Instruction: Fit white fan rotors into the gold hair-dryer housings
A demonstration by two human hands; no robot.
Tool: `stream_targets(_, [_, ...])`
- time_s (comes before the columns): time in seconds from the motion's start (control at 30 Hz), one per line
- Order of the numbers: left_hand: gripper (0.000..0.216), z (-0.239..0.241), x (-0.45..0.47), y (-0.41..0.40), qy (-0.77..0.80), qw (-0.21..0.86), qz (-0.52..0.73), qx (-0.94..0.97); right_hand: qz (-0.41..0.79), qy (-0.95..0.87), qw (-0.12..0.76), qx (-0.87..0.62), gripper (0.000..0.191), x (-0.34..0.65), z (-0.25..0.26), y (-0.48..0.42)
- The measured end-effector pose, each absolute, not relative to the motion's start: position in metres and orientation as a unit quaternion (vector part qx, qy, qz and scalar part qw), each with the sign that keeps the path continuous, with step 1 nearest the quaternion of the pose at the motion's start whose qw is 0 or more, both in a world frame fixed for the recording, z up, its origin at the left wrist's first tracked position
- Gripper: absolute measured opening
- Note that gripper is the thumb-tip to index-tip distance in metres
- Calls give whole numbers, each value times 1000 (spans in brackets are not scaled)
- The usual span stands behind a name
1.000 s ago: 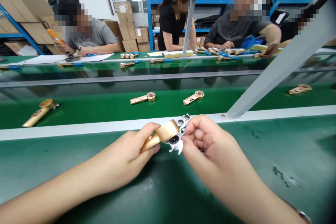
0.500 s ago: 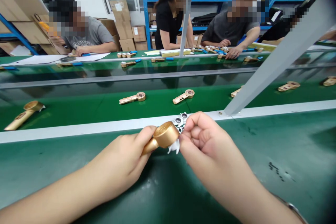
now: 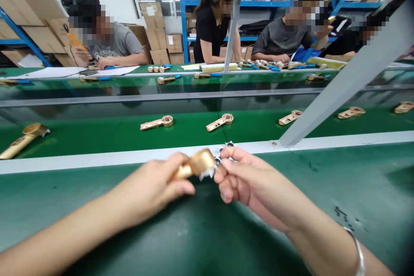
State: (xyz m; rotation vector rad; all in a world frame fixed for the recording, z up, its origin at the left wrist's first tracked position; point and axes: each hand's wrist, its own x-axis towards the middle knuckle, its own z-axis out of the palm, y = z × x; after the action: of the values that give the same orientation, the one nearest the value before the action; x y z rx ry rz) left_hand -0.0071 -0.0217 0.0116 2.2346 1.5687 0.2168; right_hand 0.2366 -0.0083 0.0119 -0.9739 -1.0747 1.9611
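Observation:
My left hand (image 3: 164, 185) is wrapped around the handle of a gold handheld fan housing (image 3: 202, 163), its round head pointing right and blurred by motion. A white fan blade (image 3: 207, 174) sticks out under that head. Close against the right side of the head, my right hand (image 3: 241, 177) has its fingers curled together; whether something is pinched in them is hidden. Several white fan blades with dark centres (image 3: 230, 144) lie just behind my right fingertips, partly covered by them.
Several gold fan housings (image 3: 220, 122) lie on the green belt (image 3: 187, 138) beyond a white rail (image 3: 106, 160). A slanted grey post (image 3: 326, 82) rises at right. Several people work across the line, near gold parts with blue pieces (image 3: 268, 65) and cardboard boxes (image 3: 153, 17).
My right hand has rolled over, so its fingers now curl underneath. The housing has shifted slightly left, and my left thumb shows below it. Housings on the belt have moved left.

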Motion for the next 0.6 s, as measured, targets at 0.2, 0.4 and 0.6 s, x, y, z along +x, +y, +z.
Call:
stream_targets(0.2, [64,28,-110,33,776,-14,116,620,257,-692,279,-614,19,294,-12,42])
stream_targets(0.4, [76,8,-147,41,814,-54,89,571,184,-748,255,-584,37,289,-44,61])
stream_targets(0.6, [65,-20,-114,66,722,-64,98,682,173,-761,263,-568,27,268,-58,66])
